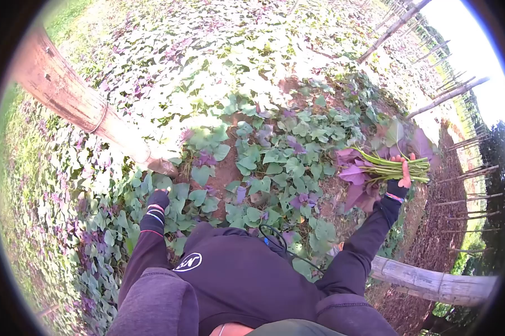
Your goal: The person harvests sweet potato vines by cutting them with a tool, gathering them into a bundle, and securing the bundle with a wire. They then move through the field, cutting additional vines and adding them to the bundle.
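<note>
My right hand (405, 172) is wrapped round a bundle of cut green stems (389, 167) with purple and green leaves, held out at the right. The stem ends point right and the purple leaves (353, 173) hang to the left. My left hand (159, 197) is low among green vine leaves (199, 196) at the left, near the foot of a thick wooden post (104, 120). A dark sleeve covers most of it, and its fingers are mostly hidden by the sleeve and leaves.
Leafy vines cover the ground ahead and to the left. A bamboo pole (431, 280) lies across the lower right. Slanted wooden stakes (448, 98) line the right side. A black cord (286, 246) hangs by my body.
</note>
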The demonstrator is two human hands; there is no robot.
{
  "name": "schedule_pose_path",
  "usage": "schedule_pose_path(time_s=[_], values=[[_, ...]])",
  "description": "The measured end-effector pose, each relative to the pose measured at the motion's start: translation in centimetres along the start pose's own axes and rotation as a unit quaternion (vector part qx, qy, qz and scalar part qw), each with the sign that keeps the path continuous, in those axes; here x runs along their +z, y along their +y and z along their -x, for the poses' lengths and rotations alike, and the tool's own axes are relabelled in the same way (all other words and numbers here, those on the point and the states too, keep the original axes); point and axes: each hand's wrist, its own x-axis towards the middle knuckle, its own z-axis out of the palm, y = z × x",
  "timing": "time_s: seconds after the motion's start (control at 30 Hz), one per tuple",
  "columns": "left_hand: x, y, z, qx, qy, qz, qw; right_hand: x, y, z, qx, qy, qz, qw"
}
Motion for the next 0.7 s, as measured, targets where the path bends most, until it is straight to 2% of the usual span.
schedule_pose_path(time_s=[0.03, 0.1, 0.13, 0.17, 0.23, 0.27, 0.3, 0.33, 0.37, 0.43, 0.47, 0.53, 0.57, 0.63, 0.7], values=[[2.7, -2.1, 2.8, -0.056, -0.047, 0.009, 0.997, -1.2, -0.9, -0.1, -0.019, -0.023, 0.066, 0.997], [7.4, -5.6, 8.9, -0.097, -0.142, 0.018, 0.985, -4.3, -1.6, -0.9, 0.03, -0.018, 0.163, 0.986], [11.6, -8.4, 10.8, -0.118, -0.129, 0.022, 0.984, -6.4, -1.4, -1.9, 0.07, -0.046, 0.22, 0.972], [16.2, -9.4, 13.4, -0.144, -0.119, 0.028, 0.982, -7.0, -0.2, -2.1, 0.109, -0.063, 0.192, 0.973], [15.5, -6.8, 20.2, -0.223, -0.102, 0.125, 0.961, -5.5, 3.1, -1.9, 0.185, -0.111, 0.181, 0.96], [16.8, -3.0, 25.5, -0.37, 0.034, 0.21, 0.905, -4.0, 8.5, -4.2, 0.255, -0.212, 0.174, 0.927], [18.7, -1.6, 27.4, -0.366, 0.048, 0.199, 0.908, -3.6, 12.0, -3.7, 0.296, -0.258, 0.163, 0.905], [20.5, 0.0, 28.7, -0.391, 0.043, 0.243, 0.887, -2.5, 15.6, -3.6, 0.338, -0.267, 0.144, 0.891], [20.6, 2.2, 30.0, -0.394, 0.007, 0.226, 0.891, -0.3, 18.7, -3.0, 0.378, -0.272, 0.125, 0.876], [22.5, 5.3, 32.0, -0.404, -0.056, 0.234, 0.883, 5.9, 24.1, -1.1, 0.403, -0.346, 0.138, 0.836], [24.4, 6.6, 32.6, -0.424, -0.056, 0.249, 0.869, 9.7, 26.2, 0.3, 0.402, -0.349, 0.167, 0.83], [28.5, 7.5, 32.7, -0.524, -0.156, 0.39, 0.741, 18.2, 29.9, 3.2, 0.407, -0.38, 0.175, 0.812], [28.6, 7.0, 32.9, -0.535, -0.154, 0.404, 0.725, 22.1, 31.7, 4.8, 0.403, -0.385, 0.18, 0.81], [27.0, 4.7, 32.2, -0.478, -0.195, 0.406, 0.754, 30.2, 35.8, 7.2, 0.371, -0.424, 0.195, 0.803], [23.4, 0.1, 30.0, -0.46, -0.157, 0.427, 0.763, 37.9, 39.9, 8.6, 0.47, -0.378, 0.209, 0.77]])
